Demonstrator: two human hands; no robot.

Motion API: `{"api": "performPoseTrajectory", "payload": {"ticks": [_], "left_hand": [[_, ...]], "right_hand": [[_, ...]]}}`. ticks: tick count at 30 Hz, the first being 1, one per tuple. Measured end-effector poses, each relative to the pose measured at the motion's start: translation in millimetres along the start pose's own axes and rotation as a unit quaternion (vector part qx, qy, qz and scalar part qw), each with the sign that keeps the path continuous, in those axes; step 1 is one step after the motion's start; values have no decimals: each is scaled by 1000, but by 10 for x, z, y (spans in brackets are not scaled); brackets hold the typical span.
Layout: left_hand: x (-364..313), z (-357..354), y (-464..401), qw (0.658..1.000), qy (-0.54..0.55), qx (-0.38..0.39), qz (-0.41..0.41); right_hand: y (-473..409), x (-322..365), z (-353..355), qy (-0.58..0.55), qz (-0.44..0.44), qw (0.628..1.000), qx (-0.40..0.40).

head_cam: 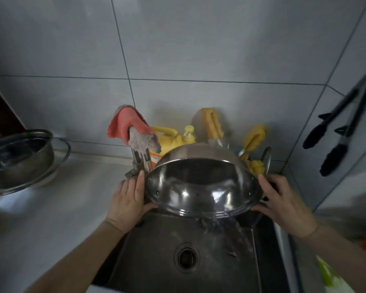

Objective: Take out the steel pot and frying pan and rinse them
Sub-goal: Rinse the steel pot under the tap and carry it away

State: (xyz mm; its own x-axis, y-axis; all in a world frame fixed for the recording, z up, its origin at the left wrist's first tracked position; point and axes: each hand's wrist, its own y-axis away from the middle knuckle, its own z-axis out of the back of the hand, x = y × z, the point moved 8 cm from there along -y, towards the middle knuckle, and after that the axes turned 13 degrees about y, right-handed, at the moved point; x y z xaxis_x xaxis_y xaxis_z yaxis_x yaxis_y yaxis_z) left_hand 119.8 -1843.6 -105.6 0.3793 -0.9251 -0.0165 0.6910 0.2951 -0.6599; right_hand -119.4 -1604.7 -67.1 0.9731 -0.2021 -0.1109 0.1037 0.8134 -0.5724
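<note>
I hold a shiny steel pot (pixel 201 185) tilted toward me above the sink (pixel 152 250), its open mouth facing me. Water pours off its lower rim into the basin. My left hand (pixel 129 199) grips the pot's left side at the rim and handle. On the opposite side my right hand (pixel 283 201) grips the right handle. A second steel pan (pixel 17 157) with a loop handle stands on the counter at the far left.
The tap (pixel 141 157) stands behind the pot, draped with a pink and a grey cloth (pixel 131 127). Yellow detergent jug (pixel 167 140), pump bottle and yellow sponges (pixel 254 138) line the wall. Black tongs (pixel 336 132) hang on the right wall. The drain (pixel 186 256) is uncovered.
</note>
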Motion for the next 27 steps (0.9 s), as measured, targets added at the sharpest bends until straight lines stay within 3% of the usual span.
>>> {"api": "performPoseTrajectory", "payload": {"ticks": [4, 8, 12, 15, 18, 22, 27], "left_hand": [[-123, 209, -184, 999, -19, -34, -27], [-194, 240, -255, 1000, 1, -11, -23], [-202, -69, -196, 990, 56, 127, 19], [-212, -416, -29, 965, 98, 237, 58], [-233, -781, 241, 905, 197, 359, 114], [-174, -999, 409, 845, 299, 427, 119], [15, -986, 453, 787, 332, 508, 110]], "right_hand": [[-5, -29, 301, 21, 1, 999, -28], [8, -82, 424, 23, -3, 1000, -14], [16, -169, 272, -2, -34, 997, 73], [91, -331, -83, -46, -60, 980, 184], [226, -372, -535, -130, -59, 941, 306], [229, -276, -936, -219, -48, 901, 372], [149, -159, -1434, -267, -41, 864, 424]]}}
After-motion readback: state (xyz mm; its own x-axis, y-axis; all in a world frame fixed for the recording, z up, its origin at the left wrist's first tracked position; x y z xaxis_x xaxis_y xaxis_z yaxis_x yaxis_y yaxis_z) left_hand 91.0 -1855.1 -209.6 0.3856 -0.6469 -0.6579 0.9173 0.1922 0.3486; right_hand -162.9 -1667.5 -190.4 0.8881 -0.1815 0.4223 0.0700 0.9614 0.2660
